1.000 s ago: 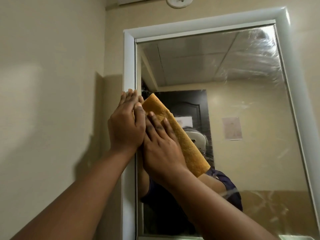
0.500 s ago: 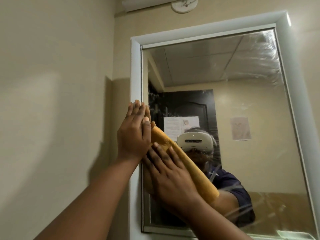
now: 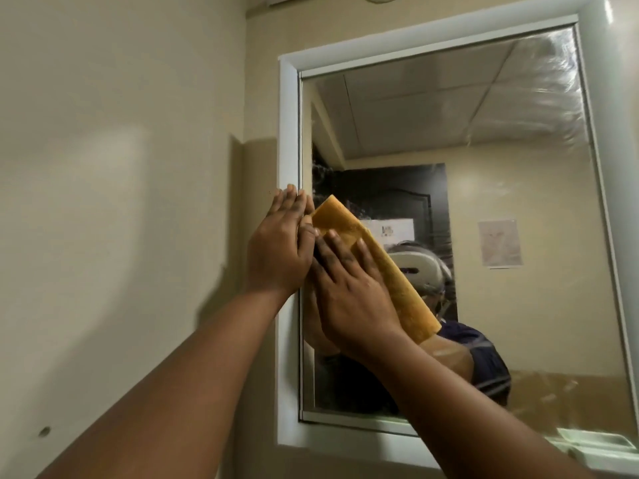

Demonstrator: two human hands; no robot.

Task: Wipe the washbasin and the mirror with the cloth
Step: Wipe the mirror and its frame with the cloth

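Pressing flat, the right hand [image 3: 349,292] spread over the folded orange cloth [image 3: 377,267] near the mirror [image 3: 484,140] left edge. Left hand [image 3: 276,250] lay flat, fingers together, on the white frame [image 3: 288,133]. Cloth judged soft, light; glass fragile.

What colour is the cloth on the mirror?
The cloth is orange-yellow, seen best in the head view.

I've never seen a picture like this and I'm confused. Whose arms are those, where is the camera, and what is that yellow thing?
The camera sits on a person's head, so you see their own two arms reaching forward. In front is a mirror in a white frame on a wall. The left hand rests flat at the mirror's left edge. The right hand presses a folded yellow cloth flat against the glass to wipe it. The figure inside the mirror is that same person's reflection, wearing the white headset. Streaks show on the glass. No washbasin is visible.
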